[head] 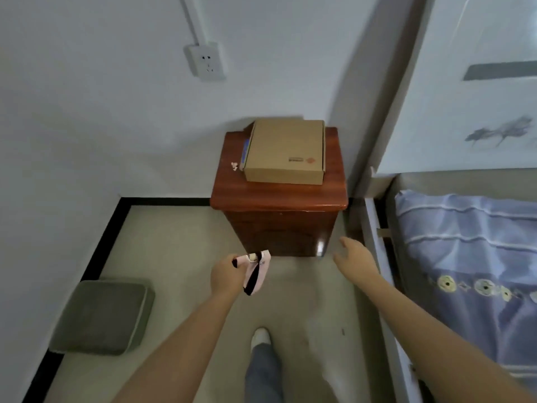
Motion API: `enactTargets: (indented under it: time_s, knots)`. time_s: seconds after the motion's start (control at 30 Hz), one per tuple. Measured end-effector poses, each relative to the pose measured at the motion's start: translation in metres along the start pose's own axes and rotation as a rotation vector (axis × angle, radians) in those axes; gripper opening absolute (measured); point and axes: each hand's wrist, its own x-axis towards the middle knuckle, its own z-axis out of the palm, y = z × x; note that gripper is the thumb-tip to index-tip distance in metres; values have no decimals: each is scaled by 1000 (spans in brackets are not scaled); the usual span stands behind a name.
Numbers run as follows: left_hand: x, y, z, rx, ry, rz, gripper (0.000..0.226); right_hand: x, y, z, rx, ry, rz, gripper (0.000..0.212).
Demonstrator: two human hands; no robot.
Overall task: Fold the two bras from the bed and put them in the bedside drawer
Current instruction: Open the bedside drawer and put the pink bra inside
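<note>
- Left fingers [229,266] curled tight around a folded pink bra [257,271]; black strap trails down below my knuckles. Looks like one bundle; can't tell if it's one bra or two.
- Left hand [226,276] is out in front of me, above the floor [174,257], short of the cabinet.
- Right fingers [347,242] loose and slightly spread, holding nothing. Right hand [356,257] is palm-down, fingertips near the lower right corner of the bedside cabinet [279,225], not touching it.
- Cabinet is straight ahead of both hands, dark red wood, front closed as far as I can see. Drawer lines on the front are too dark to make out.
- On top of the cabinet, beyond my fingers: cardboard box [286,152], lid closed. Thin blue item [246,148] wedged at its left side, small pale scrap [234,166] at the cabinet's left edge.
- Right of my right hand: bed frame rail [374,242], then the bed [465,257] with blue striped bedding and a band of flower embroidery.
- Left of my left hand, on the floor against the wall: grey square cushion [101,315].
- Up the wall [87,112] beyond the cabinet: white socket [205,61] with a cable duct running up.
- Below my arms: my jeans leg and a white shoe [260,337] on the floor.
</note>
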Motion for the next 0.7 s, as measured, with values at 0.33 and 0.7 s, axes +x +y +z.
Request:
enactTargets:
  time_s: [0.33, 0.7]
  knots:
    - [217, -48, 54, -61, -40, 58, 18, 189, 3, 97, 484, 315, 501, 70]
    - [268, -73, 112, -200, 146, 257, 8, 249, 28, 128, 773, 636, 433, 64]
